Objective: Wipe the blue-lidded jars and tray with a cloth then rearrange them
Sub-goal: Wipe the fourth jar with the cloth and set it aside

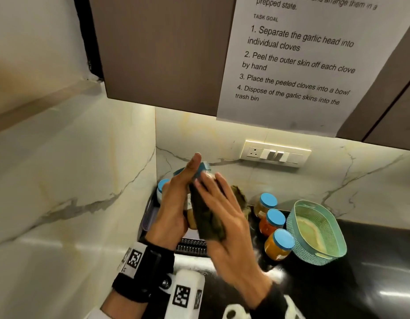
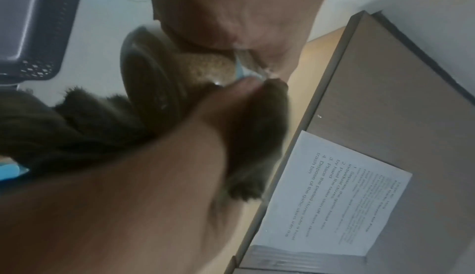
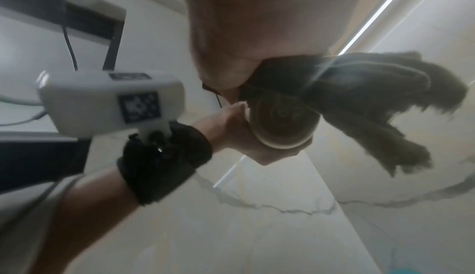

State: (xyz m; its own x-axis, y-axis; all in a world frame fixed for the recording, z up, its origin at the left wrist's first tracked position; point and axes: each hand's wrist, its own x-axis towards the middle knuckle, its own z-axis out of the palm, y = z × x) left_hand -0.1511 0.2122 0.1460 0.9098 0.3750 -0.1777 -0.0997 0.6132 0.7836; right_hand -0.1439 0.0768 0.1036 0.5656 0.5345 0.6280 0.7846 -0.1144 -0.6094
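My left hand (image 1: pixel 174 203) grips a blue-lidded jar (image 1: pixel 203 168) of brown spice, tilted and lifted over the grey tray (image 1: pixel 148 217); its index finger lies along the lid. My right hand (image 1: pixel 222 203) presses a dark cloth (image 1: pixel 208 224) on the jar's side with spread, straight fingers, and its thumb pinches the cloth. The right wrist view shows the jar's base (image 3: pixel 280 124) cupped in the left palm, the cloth (image 3: pixel 359 95) hanging beside it. Another jar (image 1: pixel 162 189) stands in the tray. Three jars (image 1: pixel 274 221) stand in a row on the black counter.
A teal basket (image 1: pixel 314 231) sits right of the jar row. Marble walls meet in a corner just behind the tray. A socket panel (image 1: pixel 275 154) is on the back wall. A cabinet with a printed sheet (image 1: pixel 298 61) hangs overhead.
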